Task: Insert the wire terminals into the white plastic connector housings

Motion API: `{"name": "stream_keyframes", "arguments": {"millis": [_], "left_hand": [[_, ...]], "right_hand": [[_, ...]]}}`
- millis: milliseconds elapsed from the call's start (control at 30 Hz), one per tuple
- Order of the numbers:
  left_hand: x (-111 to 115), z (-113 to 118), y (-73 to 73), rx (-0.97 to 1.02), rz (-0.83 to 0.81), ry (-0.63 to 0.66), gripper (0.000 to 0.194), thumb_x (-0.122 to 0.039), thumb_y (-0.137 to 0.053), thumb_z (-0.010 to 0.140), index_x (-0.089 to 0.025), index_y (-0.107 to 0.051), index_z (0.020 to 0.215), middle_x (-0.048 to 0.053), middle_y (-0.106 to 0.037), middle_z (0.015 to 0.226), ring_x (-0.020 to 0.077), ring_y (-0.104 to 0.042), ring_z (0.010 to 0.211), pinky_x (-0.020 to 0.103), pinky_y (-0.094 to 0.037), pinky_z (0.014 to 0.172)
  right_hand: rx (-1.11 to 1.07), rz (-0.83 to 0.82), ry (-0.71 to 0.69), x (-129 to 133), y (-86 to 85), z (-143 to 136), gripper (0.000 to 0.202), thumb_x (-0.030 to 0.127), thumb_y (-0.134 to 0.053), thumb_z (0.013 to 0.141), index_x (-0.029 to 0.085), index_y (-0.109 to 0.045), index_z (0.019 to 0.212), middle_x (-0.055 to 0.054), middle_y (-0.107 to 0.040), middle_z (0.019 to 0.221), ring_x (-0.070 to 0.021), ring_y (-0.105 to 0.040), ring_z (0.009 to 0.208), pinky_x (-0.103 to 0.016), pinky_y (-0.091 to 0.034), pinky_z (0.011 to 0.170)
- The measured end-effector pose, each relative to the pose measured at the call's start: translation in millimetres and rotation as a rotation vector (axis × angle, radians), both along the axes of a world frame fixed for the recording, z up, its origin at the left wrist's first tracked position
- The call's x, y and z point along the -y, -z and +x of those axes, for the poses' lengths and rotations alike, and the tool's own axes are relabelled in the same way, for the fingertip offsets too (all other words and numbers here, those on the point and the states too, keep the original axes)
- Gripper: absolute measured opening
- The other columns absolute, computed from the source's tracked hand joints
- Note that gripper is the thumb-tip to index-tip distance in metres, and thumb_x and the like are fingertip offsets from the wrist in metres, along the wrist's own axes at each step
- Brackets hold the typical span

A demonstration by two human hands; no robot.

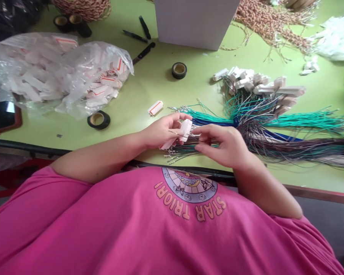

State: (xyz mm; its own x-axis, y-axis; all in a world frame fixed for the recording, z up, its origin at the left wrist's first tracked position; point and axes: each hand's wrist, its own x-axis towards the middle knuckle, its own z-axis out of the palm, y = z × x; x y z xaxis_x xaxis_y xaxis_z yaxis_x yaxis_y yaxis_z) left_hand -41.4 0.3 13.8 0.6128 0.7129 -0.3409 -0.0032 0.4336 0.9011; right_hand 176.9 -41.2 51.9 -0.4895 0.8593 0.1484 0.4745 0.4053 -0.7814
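Note:
My left hand (162, 131) is closed around a white plastic connector housing (186, 130), which it holds upright above the table edge. A thin light wire (174, 132) crosses in front of the left fingers at the housing, and another white piece with an orange stripe (168, 143) shows under that hand. Close to the housing's right side, my right hand (225, 145) has its fingers curled in toward the thumb. Whatever sits between those fingertips is too small to make out. Beneath both hands lie wire ends with metal terminals (172, 153).
Bundled green, blue and grey wires (297, 120) stretch right, with white connectors (246, 78) above. One orange-striped connector (155, 108) lies beyond my left hand. Plastic bags of connectors (60, 72), black tape rolls (179, 70), a knife (144, 52) and a white box (194, 23) stand around.

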Motion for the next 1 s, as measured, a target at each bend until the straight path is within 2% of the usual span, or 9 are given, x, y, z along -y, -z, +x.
{"name": "stream_keyframes", "arguments": {"millis": [100,233,300,400,467,533,600,800,1000], "left_hand": [[0,2,-2.0,0.057,-0.075,-0.006,0.051,-0.016,-0.070,0.076,-0.019,-0.051,0.123,-0.001,-0.062,0.079,0.0108,-0.062,0.060,0.024,-0.050,0.057],[1,3,-2.7,0.104,-0.134,-0.007,0.051,-0.019,-0.071,0.076,-0.019,-0.050,0.122,0.001,-0.066,0.084,0.0103,-0.061,0.059,0.024,-0.050,0.055],[1,3,-1.2,0.120,-0.145,-0.009,0.052,-0.021,-0.073,0.076,-0.020,-0.049,0.122,0.002,-0.066,0.086,0.0107,-0.062,0.060,0.023,-0.050,0.054],[2,3,0.9,0.152,-0.140,-0.027,0.049,-0.020,-0.073,0.076,-0.020,-0.050,0.119,0.001,-0.066,0.083,0.0108,-0.062,0.062,0.023,-0.049,0.056],[2,4,1.4,0.165,-0.130,-0.041,0.047,-0.019,-0.073,0.076,-0.020,-0.051,0.117,0.000,-0.065,0.080,0.0103,-0.062,0.062,0.023,-0.049,0.058],[1,4,1.8,0.162,-0.119,-0.044,0.047,-0.018,-0.073,0.076,-0.019,-0.050,0.117,0.000,-0.065,0.080,0.0102,-0.062,0.063,0.023,-0.049,0.059],[1,4,2.9,0.150,-0.103,-0.036,0.048,-0.019,-0.073,0.076,-0.019,-0.050,0.118,0.000,-0.065,0.081,0.0108,-0.062,0.063,0.023,-0.049,0.057],[0,2,7.6,0.100,-0.012,-0.035,0.050,-0.018,-0.074,0.074,-0.020,-0.050,0.117,-0.003,-0.061,0.075,0.0107,-0.062,0.062,0.022,-0.047,0.056],[-1,2,9.6,0.074,0.038,-0.027,0.048,-0.018,-0.073,0.074,-0.020,-0.050,0.116,-0.003,-0.061,0.076,0.0107,-0.061,0.064,0.024,-0.046,0.059]], "right_hand": [[0.021,0.059,0.055,1,3.0,-5,0.019,0.019,-0.055,0.084,0.017,-0.072,0.089,-0.001,-0.069,0.074,-0.0100,-0.057,0.064,-0.023,-0.043,0.062],[0.099,0.058,0.210,-10,15.8,4,0.018,0.019,-0.056,0.080,0.016,-0.074,0.081,0.001,-0.064,0.061,-0.0094,-0.049,0.053,-0.024,-0.037,0.055],[0.180,0.071,0.163,-13,21.2,8,0.021,0.024,-0.058,0.082,0.018,-0.076,0.089,0.002,-0.065,0.061,-0.0093,-0.048,0.051,-0.024,-0.035,0.054],[0.301,0.224,0.058,-13,25.7,9,0.026,0.028,-0.054,0.089,0.022,-0.077,0.099,-0.001,-0.071,0.072,-0.0117,-0.055,0.059,-0.026,-0.037,0.060],[0.369,0.347,0.036,-11,26.5,7,0.028,0.027,-0.050,0.090,0.021,-0.078,0.092,-0.004,-0.072,0.073,-0.0135,-0.056,0.063,-0.027,-0.037,0.062],[0.416,0.397,0.050,-10,25.9,5,0.029,0.026,-0.049,0.089,0.019,-0.076,0.082,-0.005,-0.069,0.069,-0.0143,-0.054,0.061,-0.028,-0.036,0.061],[0.437,0.363,0.075,-9,24.4,4,0.029,0.025,-0.048,0.087,0.019,-0.074,0.075,-0.004,-0.068,0.066,-0.0140,-0.052,0.059,-0.028,-0.033,0.059],[0.446,0.080,0.126,-11,19.4,2,0.029,0.025,-0.046,0.084,0.017,-0.071,0.071,-0.003,-0.066,0.063,-0.0118,-0.050,0.056,-0.027,-0.028,0.057],[0.450,0.030,0.126,-13,18.1,1,0.029,0.026,-0.045,0.083,0.017,-0.067,0.067,-0.003,-0.061,0.060,-0.0120,-0.046,0.056,-0.027,-0.028,0.057]]}}
